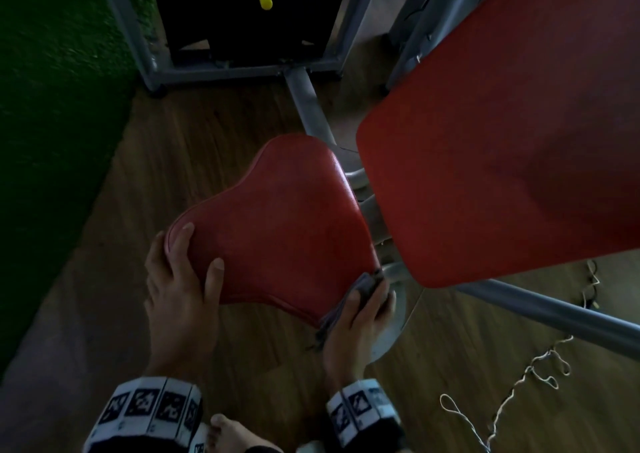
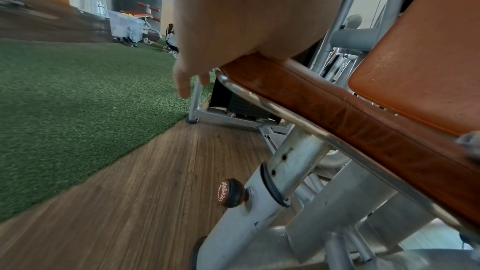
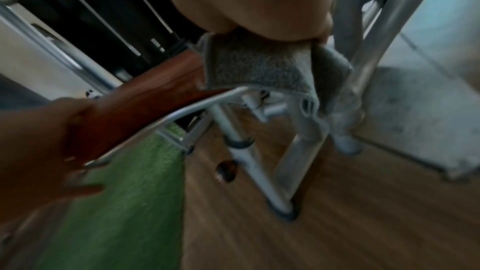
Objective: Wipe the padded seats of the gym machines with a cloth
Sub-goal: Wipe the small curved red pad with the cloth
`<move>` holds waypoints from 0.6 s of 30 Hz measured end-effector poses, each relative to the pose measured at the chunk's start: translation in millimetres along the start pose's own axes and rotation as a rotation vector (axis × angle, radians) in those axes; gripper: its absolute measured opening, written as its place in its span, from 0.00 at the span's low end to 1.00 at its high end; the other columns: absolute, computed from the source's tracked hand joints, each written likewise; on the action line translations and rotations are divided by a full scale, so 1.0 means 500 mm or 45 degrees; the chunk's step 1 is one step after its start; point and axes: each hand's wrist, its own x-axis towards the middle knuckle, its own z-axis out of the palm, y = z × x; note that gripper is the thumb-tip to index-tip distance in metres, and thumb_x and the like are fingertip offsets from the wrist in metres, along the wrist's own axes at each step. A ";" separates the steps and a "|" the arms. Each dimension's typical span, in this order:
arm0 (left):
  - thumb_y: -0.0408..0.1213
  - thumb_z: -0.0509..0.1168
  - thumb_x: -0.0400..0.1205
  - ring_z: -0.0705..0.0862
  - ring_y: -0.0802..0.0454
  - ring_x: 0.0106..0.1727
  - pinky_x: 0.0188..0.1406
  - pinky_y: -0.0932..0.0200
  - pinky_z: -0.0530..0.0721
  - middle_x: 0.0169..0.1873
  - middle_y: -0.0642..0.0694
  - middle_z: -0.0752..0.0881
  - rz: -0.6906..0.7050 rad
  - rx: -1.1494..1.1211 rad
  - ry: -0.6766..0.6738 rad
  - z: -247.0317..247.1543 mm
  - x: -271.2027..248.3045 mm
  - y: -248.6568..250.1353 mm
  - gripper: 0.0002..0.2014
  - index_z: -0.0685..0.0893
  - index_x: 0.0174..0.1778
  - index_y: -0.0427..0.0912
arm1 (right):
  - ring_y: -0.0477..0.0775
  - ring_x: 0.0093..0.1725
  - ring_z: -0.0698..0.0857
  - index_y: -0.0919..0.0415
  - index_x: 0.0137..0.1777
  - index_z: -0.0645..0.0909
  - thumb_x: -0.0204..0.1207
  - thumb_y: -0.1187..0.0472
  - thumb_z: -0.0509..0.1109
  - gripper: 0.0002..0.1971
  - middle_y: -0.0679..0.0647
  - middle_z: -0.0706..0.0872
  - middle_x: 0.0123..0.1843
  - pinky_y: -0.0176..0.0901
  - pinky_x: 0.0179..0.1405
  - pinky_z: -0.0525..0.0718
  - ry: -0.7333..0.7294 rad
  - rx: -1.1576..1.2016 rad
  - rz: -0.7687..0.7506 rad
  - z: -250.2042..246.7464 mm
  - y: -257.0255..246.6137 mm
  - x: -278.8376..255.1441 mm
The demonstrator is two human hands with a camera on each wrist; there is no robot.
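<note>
A red padded seat [image 1: 284, 224] on a grey steel post fills the middle of the head view. My left hand [image 1: 194, 255] grips its near-left corner, thumb and forefinger on top. In the left wrist view the palm lies on the seat [image 2: 337, 110] edge. My right hand [image 1: 367, 300] holds a grey cloth [image 1: 360, 290] against the seat's near-right corner. In the right wrist view the cloth [image 3: 259, 69] is bunched under the palm and hangs over the seat [image 3: 145, 98] rim. A large red back pad [image 1: 502, 123] rises to the right.
Green turf [image 1: 52, 141] borders the wooden floor [image 1: 207, 141] on the left. A black weight stack with a yellow pin [image 1: 265, 0] stands behind in a grey frame [image 1: 311, 106]. A loose cord [image 1: 519, 376] lies at the right. An adjustment knob [image 2: 230, 192] sticks out of the seat post.
</note>
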 end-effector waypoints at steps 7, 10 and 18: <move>0.56 0.54 0.83 0.60 0.35 0.80 0.71 0.24 0.65 0.82 0.47 0.52 0.006 -0.002 -0.010 -0.002 -0.001 0.003 0.29 0.52 0.80 0.65 | 0.57 0.84 0.44 0.54 0.86 0.43 0.82 0.37 0.48 0.38 0.59 0.37 0.86 0.46 0.79 0.53 0.019 -0.037 -0.051 0.020 -0.012 -0.032; 0.57 0.55 0.83 0.60 0.35 0.80 0.71 0.24 0.66 0.82 0.47 0.52 0.012 -0.013 -0.001 -0.001 0.000 0.001 0.29 0.52 0.80 0.65 | 0.52 0.85 0.44 0.50 0.86 0.44 0.86 0.47 0.52 0.32 0.54 0.38 0.87 0.35 0.78 0.50 -0.060 0.019 0.015 -0.009 -0.008 0.008; 0.55 0.56 0.84 0.60 0.34 0.79 0.71 0.26 0.67 0.82 0.45 0.52 0.022 -0.045 0.027 0.002 -0.002 -0.003 0.29 0.53 0.80 0.64 | 0.53 0.85 0.39 0.53 0.85 0.40 0.84 0.47 0.55 0.36 0.58 0.30 0.85 0.38 0.76 0.48 -0.054 0.002 -0.015 0.015 -0.028 -0.074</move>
